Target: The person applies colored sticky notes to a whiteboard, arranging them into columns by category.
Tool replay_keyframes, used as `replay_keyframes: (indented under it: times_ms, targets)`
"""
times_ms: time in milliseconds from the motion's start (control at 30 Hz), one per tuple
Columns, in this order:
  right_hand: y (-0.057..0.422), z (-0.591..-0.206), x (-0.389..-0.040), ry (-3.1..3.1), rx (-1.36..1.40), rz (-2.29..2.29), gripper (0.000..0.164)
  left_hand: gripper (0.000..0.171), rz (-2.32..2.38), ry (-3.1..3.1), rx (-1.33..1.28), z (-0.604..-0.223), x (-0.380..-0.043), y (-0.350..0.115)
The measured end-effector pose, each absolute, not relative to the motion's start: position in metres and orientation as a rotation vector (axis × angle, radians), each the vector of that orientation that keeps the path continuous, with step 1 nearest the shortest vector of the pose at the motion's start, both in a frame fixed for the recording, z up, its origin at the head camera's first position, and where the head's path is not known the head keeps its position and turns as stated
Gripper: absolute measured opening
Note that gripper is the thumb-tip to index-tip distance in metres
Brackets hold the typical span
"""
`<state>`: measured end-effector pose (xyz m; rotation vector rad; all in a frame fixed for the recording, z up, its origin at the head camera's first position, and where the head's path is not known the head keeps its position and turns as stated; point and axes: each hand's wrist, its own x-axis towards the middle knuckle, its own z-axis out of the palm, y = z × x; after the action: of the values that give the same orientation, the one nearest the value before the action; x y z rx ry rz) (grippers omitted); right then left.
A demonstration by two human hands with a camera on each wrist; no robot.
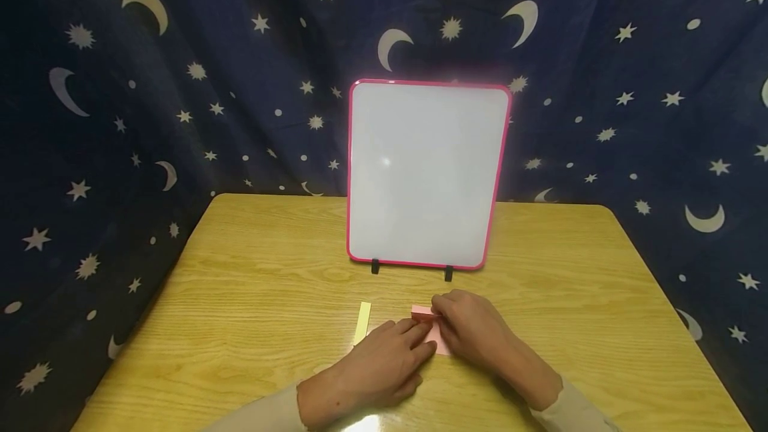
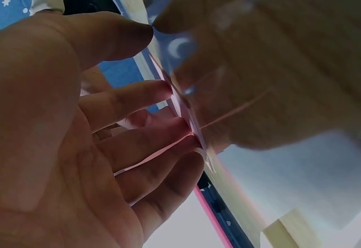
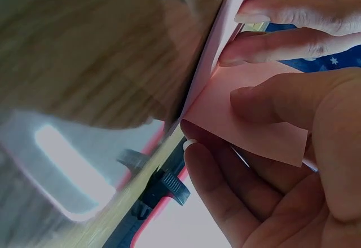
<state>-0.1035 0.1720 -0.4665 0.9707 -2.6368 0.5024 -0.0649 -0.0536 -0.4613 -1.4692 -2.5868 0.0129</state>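
Note:
A pink paper (image 1: 443,345), resembling a sticky note pad, lies on the table in front of me. Its far part is lifted as a sheet (image 3: 262,101). My right hand (image 1: 480,329) pinches that raised sheet between thumb and fingers, as the right wrist view shows. My left hand (image 1: 375,365) rests palm down at the paper's left, its extended fingers (image 2: 144,141) touching the pink paper. Just left of the pink paper, a narrow yellow strip of paper (image 1: 363,322) is partly covered by the left hand.
A whiteboard (image 1: 427,172) with a pink frame stands upright behind the hands on small black feet (image 1: 449,274). The wooden table (image 1: 252,272) reflects light. A dark blue curtain (image 1: 270,79) with moons and stars hangs around it.

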Motion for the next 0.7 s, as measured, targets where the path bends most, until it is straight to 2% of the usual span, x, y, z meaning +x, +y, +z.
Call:
replay_keyframes:
  times_ms: [700]
  targets:
    - [0.1735, -0.4650, -0.1118, -2.645, 0.964, 0.518, 0.037, 0.046, -0.003, -2.607, -1.475, -0.4574, -0.0644, -0.0528]
